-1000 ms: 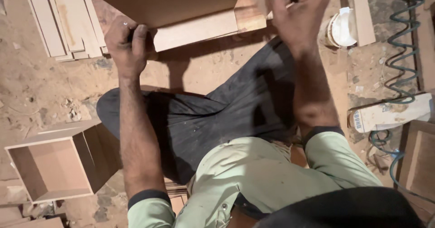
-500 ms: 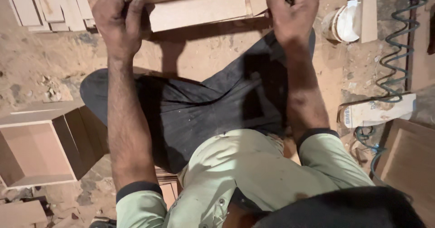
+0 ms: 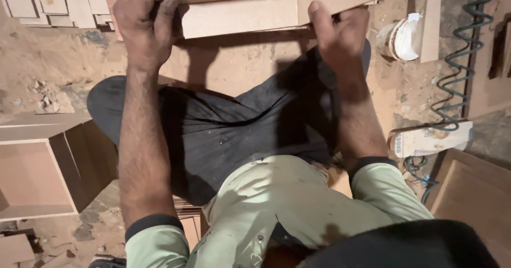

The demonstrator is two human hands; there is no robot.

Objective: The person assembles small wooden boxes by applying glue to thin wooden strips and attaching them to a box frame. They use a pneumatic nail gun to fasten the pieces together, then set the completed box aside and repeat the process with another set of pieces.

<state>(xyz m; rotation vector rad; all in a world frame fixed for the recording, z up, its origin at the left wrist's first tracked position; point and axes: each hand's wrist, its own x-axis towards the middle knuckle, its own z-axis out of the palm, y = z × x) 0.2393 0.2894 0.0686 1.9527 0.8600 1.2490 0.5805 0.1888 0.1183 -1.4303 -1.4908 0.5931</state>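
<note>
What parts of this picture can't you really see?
- wooden box, head view: its top is cut off by the upper frame edge, so its full shape is unknown.
- left hand: its fingertips curl behind the box's edge.
- right hand: its fingers wrap behind the board.
- coiled hose: runs off the top; its end is unseen.
- open cabinet: cut off by the left edge.

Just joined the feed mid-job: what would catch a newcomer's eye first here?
Both hands clamp a wooden box at the top of the view: the left hand on its left end, the right hand at the corner joint. An open wooden box sits at the left, and a coiled green air hose runs down the right.
</note>
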